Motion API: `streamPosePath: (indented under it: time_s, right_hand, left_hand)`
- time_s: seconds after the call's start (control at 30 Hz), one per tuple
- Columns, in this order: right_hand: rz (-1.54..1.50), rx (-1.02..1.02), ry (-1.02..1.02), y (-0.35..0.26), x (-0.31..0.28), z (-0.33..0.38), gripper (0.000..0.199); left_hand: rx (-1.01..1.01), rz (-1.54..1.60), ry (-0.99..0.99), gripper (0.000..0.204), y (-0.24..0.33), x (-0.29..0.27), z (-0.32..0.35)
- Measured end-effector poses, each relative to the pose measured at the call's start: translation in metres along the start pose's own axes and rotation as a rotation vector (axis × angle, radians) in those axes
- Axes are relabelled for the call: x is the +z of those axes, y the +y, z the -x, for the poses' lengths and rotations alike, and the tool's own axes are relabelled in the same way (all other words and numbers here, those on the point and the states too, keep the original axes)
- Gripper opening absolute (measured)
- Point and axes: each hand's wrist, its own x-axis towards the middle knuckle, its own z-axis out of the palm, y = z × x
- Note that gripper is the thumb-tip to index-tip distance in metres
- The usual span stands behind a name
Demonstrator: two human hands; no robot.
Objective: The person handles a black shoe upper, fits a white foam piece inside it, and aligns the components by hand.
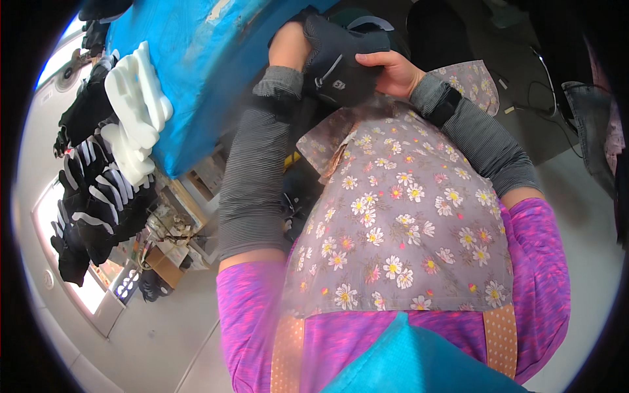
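Observation:
A black fabric piece (347,65), which looks like a shoe upper, hangs between my hands at the top of the view. It bears a small white mark and a thin pale line. My left hand (290,46) reaches into or behind its ribbed edge, and the fabric hides those fingers. On its right side my right hand (394,73) grips it, the thumb laid over the front and the fingers underneath. Striped grey sleeves cover both forearms. Just below the piece lies the flowered apron (400,216) over my lap.
A blue-covered table (196,72) stands on the left. White sole-shaped pieces (134,98) are stacked at its edge. Beside them are several black pieces with white edges (95,196). A cardboard box (164,267) sits lower left. Dark cables (547,111) lie at the right.

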Motion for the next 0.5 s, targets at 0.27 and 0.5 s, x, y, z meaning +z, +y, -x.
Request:
streamPosePath:
  time_s: [0.27, 0.5]
  right_hand:
    - [0.005, -0.086, -0.036, -0.013, 0.014, 0.014, 0.035]
    - [0.064, -0.093, 0.092, -0.003, 0.001, 0.001, 0.03]
  left_hand:
    - [-0.171, -0.038, 0.117, 0.036, 0.067, -0.053, 0.006]
    - [-0.04, 0.144, 0.025, 0.024, 0.025, -0.02, 0.007]
